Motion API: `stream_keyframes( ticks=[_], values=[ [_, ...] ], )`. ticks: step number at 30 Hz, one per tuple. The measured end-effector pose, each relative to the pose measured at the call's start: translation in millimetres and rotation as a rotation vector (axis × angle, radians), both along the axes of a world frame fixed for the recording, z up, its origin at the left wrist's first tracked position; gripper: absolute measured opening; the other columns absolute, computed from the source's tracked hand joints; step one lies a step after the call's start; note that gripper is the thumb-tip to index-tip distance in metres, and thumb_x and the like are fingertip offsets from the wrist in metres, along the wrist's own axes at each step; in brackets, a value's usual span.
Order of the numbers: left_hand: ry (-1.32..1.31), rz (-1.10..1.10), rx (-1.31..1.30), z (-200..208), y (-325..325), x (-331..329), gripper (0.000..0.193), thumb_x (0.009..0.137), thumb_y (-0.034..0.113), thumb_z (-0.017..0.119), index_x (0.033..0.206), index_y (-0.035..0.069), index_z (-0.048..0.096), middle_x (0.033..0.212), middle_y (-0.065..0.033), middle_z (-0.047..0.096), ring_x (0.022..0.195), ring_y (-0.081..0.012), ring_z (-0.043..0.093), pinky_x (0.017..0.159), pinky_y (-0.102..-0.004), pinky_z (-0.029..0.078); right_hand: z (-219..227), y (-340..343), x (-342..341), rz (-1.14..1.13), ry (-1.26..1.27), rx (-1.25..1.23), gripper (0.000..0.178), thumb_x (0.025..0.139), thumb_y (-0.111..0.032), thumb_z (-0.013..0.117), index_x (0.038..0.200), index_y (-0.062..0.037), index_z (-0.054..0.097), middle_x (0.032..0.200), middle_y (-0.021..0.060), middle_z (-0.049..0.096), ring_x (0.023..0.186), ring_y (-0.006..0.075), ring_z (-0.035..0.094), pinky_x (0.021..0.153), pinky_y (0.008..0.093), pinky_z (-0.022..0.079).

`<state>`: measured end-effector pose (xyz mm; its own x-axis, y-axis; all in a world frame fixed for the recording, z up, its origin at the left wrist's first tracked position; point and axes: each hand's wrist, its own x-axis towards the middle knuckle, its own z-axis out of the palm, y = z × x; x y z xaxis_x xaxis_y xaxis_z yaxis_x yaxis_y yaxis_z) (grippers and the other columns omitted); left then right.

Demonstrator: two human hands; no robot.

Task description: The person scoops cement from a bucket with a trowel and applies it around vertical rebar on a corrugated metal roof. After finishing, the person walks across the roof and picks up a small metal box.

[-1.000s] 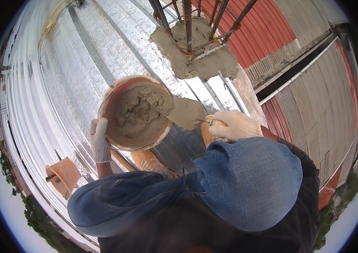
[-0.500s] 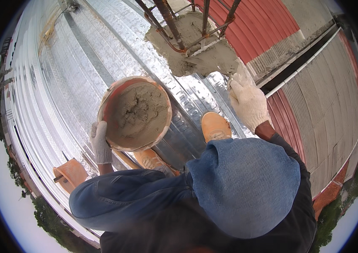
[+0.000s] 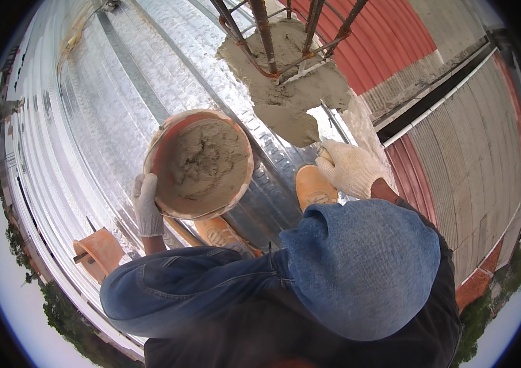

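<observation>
My left hand (image 3: 145, 205), in a white glove, grips the rim of an orange bowl (image 3: 198, 163) filled with wet grey mortar, held over the metal roof. My right hand (image 3: 349, 167), also gloved, holds a trowel (image 3: 291, 124) whose blade is loaded with mortar. The blade lies against a mound of fresh mortar (image 3: 288, 76) packed round the foot of rusty steel bars (image 3: 272, 37) that rise from the roof. My bent knees in blue jeans (image 3: 358, 264) fill the lower part of the view, with orange boots (image 3: 312, 187) below the bowl.
I crouch on a shiny corrugated metal roof (image 3: 119, 92) that drops off at the left edge. An orange tub (image 3: 98, 251) sits near that edge. Red and grey roofs (image 3: 475, 153) lie lower on the right, across a dark gap.
My right hand has swung from beside the bowl out to the right and up to the mortar mound with the trowel. The bowl has stayed in my left hand.
</observation>
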<state>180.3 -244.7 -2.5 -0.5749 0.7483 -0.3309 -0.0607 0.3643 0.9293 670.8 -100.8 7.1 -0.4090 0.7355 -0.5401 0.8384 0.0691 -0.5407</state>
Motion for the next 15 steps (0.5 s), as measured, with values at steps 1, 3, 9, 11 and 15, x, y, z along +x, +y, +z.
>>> stream_keyframes(
  ticks=[1, 3, 9, 11, 15],
  values=[
    [-0.006, 0.009, -0.005, -0.5, -0.3, 0.8, 0.017, 0.110, 0.024, 0.081, 0.103, 0.010, 0.073, 0.099, 0.0062, 0.065, 0.092, -0.0056, 0.056, 0.085, -0.0263, 0.048, -2.7, -1.7, -7.6, 0.003, -0.004, 0.031, 0.034, 0.112, -0.031, 0.062, 0.122, -0.0013, 0.075, 0.109, 0.0272, 0.081, 0.103, 0.0472, 0.079, 0.093, 0.0563, 0.061],
    [-0.018, 0.016, -0.011, -1.4, 1.6, 3.6, 0.017, 0.110, 0.024, 0.081, 0.102, 0.010, 0.073, 0.099, 0.0065, 0.064, 0.092, -0.0054, 0.055, 0.085, -0.0261, 0.048, -6.2, -3.7, -18.7, 0.011, -0.009, 0.093, 0.034, 0.112, -0.031, 0.062, 0.122, -0.0012, 0.075, 0.109, 0.0264, 0.081, 0.103, 0.0469, 0.080, 0.093, 0.0563, 0.061],
    [-0.011, -0.001, -0.025, -8.5, -1.7, -5.9, 0.020, 0.109, 0.026, 0.081, 0.100, 0.011, 0.071, 0.098, 0.0064, 0.063, 0.092, -0.0057, 0.055, 0.084, -0.0259, 0.047, 27.6, 20.4, -19.2, -0.062, -0.189, -0.010, 0.037, 0.113, -0.032, 0.060, 0.119, 0.0005, 0.075, 0.110, 0.0269, 0.082, 0.104, 0.0464, 0.080, 0.093, 0.0564, 0.061],
    [-0.008, 0.006, -0.028, -7.5, -0.3, -3.8, 0.021, 0.109, 0.026, 0.081, 0.100, 0.011, 0.071, 0.098, 0.0060, 0.063, 0.092, -0.0063, 0.055, 0.085, -0.0263, 0.047, 10.4, 21.0, -1.7, -0.057, -0.135, 0.000, 0.040, 0.113, -0.034, 0.059, 0.117, 0.0016, 0.076, 0.109, 0.0279, 0.081, 0.100, 0.0468, 0.080, 0.091, 0.0559, 0.061],
    [-0.012, 0.042, -0.025, 4.5, 7.5, 15.2, 0.020, 0.109, 0.026, 0.081, 0.102, 0.010, 0.071, 0.101, 0.0049, 0.065, 0.093, -0.0073, 0.056, 0.087, -0.0276, 0.049, -0.3, 11.1, 21.7, -0.200, 0.048, -0.109, 0.042, 0.110, -0.035, 0.058, 0.107, 0.0038, 0.075, 0.096, 0.0248, 0.079, 0.082, 0.0387, 0.078, 0.081, 0.0508, 0.059]
  ],
)
